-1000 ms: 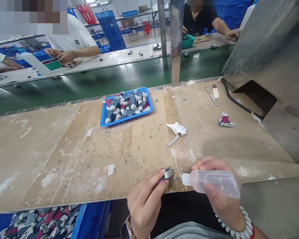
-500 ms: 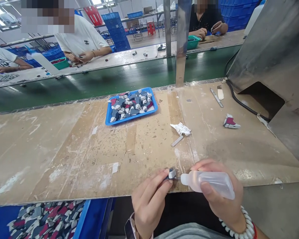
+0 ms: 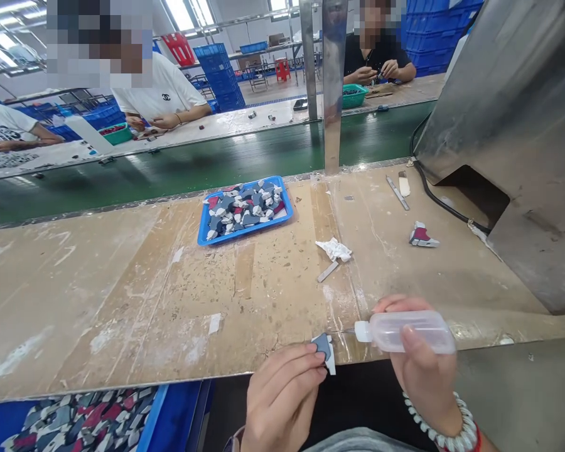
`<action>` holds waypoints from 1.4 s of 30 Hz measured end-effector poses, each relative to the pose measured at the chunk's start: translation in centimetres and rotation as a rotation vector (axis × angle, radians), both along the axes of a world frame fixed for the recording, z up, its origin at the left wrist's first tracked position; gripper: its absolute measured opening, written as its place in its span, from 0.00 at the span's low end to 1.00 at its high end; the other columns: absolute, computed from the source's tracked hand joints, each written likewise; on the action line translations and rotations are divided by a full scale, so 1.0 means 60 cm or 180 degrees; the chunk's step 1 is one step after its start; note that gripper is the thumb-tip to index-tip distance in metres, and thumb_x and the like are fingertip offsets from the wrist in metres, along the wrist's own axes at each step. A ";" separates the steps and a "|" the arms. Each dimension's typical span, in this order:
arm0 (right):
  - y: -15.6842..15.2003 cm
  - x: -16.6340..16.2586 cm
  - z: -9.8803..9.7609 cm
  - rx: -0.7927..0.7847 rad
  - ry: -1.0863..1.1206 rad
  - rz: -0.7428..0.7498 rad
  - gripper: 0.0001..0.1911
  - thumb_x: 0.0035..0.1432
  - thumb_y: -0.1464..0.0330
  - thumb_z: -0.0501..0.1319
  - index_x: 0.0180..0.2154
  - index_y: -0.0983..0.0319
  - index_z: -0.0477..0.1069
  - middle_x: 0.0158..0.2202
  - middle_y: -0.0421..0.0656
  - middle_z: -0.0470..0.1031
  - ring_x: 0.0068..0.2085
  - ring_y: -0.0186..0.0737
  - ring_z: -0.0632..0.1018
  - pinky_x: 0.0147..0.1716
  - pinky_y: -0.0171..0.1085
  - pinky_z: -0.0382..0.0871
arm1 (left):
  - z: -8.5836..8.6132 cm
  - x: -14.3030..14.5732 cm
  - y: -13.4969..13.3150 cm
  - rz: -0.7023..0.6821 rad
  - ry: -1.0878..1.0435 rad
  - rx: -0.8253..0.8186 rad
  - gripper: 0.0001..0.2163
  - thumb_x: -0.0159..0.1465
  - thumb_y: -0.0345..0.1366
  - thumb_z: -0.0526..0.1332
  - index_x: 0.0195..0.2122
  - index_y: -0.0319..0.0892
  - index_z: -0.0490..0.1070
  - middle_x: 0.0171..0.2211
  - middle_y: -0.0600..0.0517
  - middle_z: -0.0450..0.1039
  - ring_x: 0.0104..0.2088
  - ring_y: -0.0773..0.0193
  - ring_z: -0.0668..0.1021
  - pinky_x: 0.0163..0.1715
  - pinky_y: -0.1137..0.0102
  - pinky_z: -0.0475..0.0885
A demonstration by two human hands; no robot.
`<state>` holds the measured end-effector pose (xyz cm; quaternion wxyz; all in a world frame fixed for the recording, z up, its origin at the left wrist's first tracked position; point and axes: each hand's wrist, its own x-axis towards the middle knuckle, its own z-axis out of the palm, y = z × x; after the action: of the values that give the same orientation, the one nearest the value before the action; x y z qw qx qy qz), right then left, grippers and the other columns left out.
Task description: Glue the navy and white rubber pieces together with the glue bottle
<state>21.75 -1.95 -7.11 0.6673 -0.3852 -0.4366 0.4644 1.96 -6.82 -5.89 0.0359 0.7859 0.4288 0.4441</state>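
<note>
So the left hand has its fingers pinched on a small flat piece, slate blue with a white edge, right around the near edge of the worn tan counter. The right hand has its fingers wrapped round a translucent squeeze bottle, thumb on the near side, bottle lying sideways. Its white cap faces left, and a thin needle-like tip sticks out toward the piece. Can't tell if the tip is actually touching it.

Further up the counter there's a crumpled white tissue with a short flat grey metal strip just beside it. Left of those sits a shallow blue plastic tray, heaped with slate blue, white and maroon pieces. Over on the right lies one lone maroon and white piece, and beyond it a slim grey metal tool next to a small whitish flat tool.

Down below the counter on the left, a blue plastic crate is loaded with more of the same coloured bits. Across the green conveyor belt, a co-worker in a white T-shirt sits bent over the far side.
</note>
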 end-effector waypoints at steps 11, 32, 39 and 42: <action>-0.005 0.004 0.005 0.0095 -0.0365 0.0178 0.09 0.62 0.60 0.67 0.36 0.58 0.73 0.34 0.42 0.75 0.33 0.40 0.75 0.30 0.35 0.71 | 0.031 -0.011 0.035 -0.0206 0.0459 -0.0217 0.04 0.67 0.29 0.66 0.43 0.39 0.78 0.41 0.48 0.83 0.42 0.61 0.85 0.45 0.69 0.83; -0.001 -0.006 0.014 0.0833 -0.0840 0.0160 0.07 0.62 0.66 0.66 0.42 0.57 0.72 0.34 0.43 0.77 0.34 0.42 0.79 0.32 0.39 0.77 | 0.014 -0.012 0.046 -0.0185 -0.0142 -0.0462 0.07 0.64 0.20 0.65 0.37 0.39 0.77 0.37 0.49 0.83 0.42 0.64 0.85 0.46 0.73 0.81; 0.005 -0.007 0.027 0.1154 -0.1272 0.0044 0.07 0.64 0.64 0.64 0.41 0.59 0.71 0.33 0.45 0.77 0.34 0.41 0.81 0.31 0.37 0.79 | 0.011 -0.008 0.052 -0.0111 -0.0376 -0.0657 0.08 0.64 0.21 0.64 0.34 0.41 0.77 0.36 0.51 0.83 0.39 0.64 0.85 0.41 0.72 0.81; 0.006 -0.008 0.035 0.1397 -0.1557 -0.0117 0.08 0.65 0.63 0.63 0.40 0.61 0.70 0.32 0.45 0.78 0.32 0.41 0.81 0.28 0.37 0.80 | 0.011 -0.009 0.052 -0.0110 -0.0418 -0.0723 0.08 0.64 0.21 0.64 0.33 0.41 0.76 0.37 0.51 0.83 0.39 0.64 0.85 0.41 0.73 0.81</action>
<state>21.25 -1.57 -4.99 0.6181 -0.3401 -0.6666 0.2408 1.40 -3.72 -5.23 0.1603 0.7533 0.4594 0.4425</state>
